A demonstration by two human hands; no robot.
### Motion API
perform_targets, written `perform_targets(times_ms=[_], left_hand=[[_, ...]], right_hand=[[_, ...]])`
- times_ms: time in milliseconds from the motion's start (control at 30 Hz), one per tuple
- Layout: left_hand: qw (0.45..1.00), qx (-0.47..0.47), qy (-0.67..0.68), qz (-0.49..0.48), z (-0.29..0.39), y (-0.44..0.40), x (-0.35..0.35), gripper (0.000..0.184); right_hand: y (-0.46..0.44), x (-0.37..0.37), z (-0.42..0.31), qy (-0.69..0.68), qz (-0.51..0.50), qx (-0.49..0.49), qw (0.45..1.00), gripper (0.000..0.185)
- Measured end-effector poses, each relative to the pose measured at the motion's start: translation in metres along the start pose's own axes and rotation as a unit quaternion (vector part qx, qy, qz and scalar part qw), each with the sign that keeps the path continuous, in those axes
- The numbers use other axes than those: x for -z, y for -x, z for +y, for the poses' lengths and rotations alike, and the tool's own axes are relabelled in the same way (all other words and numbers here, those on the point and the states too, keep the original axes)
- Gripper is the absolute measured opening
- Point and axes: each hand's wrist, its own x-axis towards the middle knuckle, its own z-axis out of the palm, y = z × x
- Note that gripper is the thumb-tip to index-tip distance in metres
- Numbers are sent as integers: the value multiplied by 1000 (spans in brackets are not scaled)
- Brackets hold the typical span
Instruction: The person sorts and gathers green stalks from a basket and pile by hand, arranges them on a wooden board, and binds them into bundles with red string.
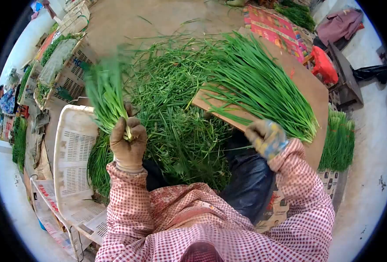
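Observation:
My left hand (pixel 128 142), in a soiled tan glove, is closed round the pale stem ends of a bunch of garlic chives (pixel 104 94). The bunch stands raised, its green tops smeared by motion. My right hand (pixel 267 139), in a patterned glove, is by the near edge of a brown board (pixel 300 85), fingers curled in. A thin green strand shows at its fingertips; whether they grip it is unclear. A large pile of garlic chives (pixel 263 83) lies on the board, stem ends toward the lower right. Loose leaves and trimmings (pixel 176 105) are heaped between my hands.
On the left stands a white plastic basket (pixel 73 150) with chives beside it, and further crates (pixel 73 72) behind. At right are more upright chives (pixel 337 142), a red bag (pixel 323 65) and a wooden stool (pixel 348 81). My knee (pixel 250 179) is below the board.

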Motion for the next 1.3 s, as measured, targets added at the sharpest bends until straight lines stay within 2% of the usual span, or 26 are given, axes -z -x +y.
perform_targets(times_ms=[33,100,167,233,333,433,467,500,533,600,667,700,767,800,933,1033,1100,1167,1233,1267,1300], left_hand=[[1000,0,5,0,-7,-7,8,41],[995,55,70,33,-23,-16,24,45],[994,77,72,33,-34,-11,32,51],[993,90,74,-28,-45,-5,33,56],[990,82,116,-7,-46,1,43,54],[990,84,109,-8,-46,3,55,52],[991,95,97,-11,-45,5,60,53],[991,106,84,-15,-45,4,61,54],[992,101,66,32,-44,6,58,58],[993,99,66,28,-43,4,57,58],[992,97,79,11,-42,3,60,59],[992,97,80,12,-41,2,60,59],[993,91,80,2,-39,2,57,60],[992,92,86,-4,-38,2,60,60],[990,97,97,-9,-40,1,64,59],[992,92,79,16,-41,4,64,59],[992,91,85,15,-41,3,65,59],[993,91,75,14,-41,4,67,59],[994,89,64,17,-42,3,65,59],[994,88,58,13,-42,3,63,60],[995,87,51,10,-43,2,61,60]], right_hand=[[-15,16,-9,51,-10,-38,998,16],[-42,10,14,64,106,75,989,17],[-75,4,19,108,137,59,983,16],[-100,5,12,146,70,16,987,19],[-134,-7,25,182,-5,-27,983,22],[-150,-7,29,181,-24,-82,980,22],[-153,-11,36,164,9,-72,984,22],[-155,-12,40,168,7,-74,983,22],[-157,-12,43,154,7,-77,985,23],[-162,-10,45,141,7,-81,987,25],[-167,-2,41,173,-65,-116,976,36],[-166,0,40,174,-67,-117,975,36],[-163,7,30,261,-91,-93,957,53],[-163,12,18,265,-112,-109,952,58],[-163,12,30,274,-117,-79,951,58],[-162,12,58,202,-87,-42,975,50],[-166,15,69,73,-98,39,992,48],[-153,19,61,26,-69,16,997,41],[-139,21,48,257,-43,20,965,31],[-134,19,47,268,-23,47,962,22],[-131,19,49,266,-22,47,963,22]])
